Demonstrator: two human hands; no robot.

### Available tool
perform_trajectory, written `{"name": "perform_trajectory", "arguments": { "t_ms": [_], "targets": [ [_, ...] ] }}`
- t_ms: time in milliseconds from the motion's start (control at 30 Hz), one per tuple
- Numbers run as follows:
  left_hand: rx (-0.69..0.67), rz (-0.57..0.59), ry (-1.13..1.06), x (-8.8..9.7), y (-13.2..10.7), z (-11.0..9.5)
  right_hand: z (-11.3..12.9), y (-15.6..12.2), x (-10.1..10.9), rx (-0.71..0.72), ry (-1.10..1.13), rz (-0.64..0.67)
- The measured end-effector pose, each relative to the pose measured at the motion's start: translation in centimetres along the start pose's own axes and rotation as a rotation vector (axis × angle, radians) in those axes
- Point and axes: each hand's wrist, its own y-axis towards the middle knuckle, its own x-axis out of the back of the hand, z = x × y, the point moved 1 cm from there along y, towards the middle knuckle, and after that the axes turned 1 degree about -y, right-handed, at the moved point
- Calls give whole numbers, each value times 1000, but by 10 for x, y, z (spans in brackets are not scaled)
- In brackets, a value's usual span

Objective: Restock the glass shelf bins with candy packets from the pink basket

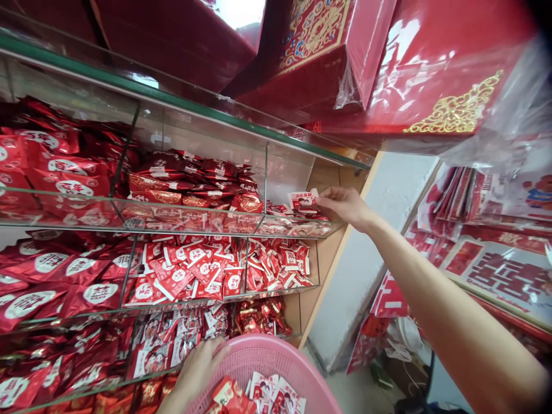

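Observation:
Between the fingertips of my right hand (342, 205) is a small red and white packet (303, 200), pinched at its right edge. It sits just above other red packets in the right-hand compartment of the upper glass shelf. My left hand (199, 368) is closed on the left rim of a pink plastic basket (293, 359); part of its grip is hidden behind the rim. Inside the basket lie several red and white packets (276, 394) and a red-orange packet (230, 397).
Glass dividers split the shelves (284, 287) into compartments of red packets. Large red gift boxes (448, 75) stand on the glass above. A white pillar (371, 253) rises right of the shelving, and red paper decorations (509, 270) are stacked farther right.

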Motion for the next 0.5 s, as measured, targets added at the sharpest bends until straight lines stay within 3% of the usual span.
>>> {"name": "perform_trajectory", "arguments": {
  "t_ms": [167,300,400,500],
  "targets": [
    [-16,2,3,0,0,-1,3,-15,5,-78,194,-59],
    [-15,8,39,1,0,-1,12,-47,1,-61,301,-75],
    [-24,5,51,0,1,2,10,-92,-21,-163,405,20],
    [-25,4,59,-2,2,5,-9,-154,-62,-436,525,212]
  ]
}}
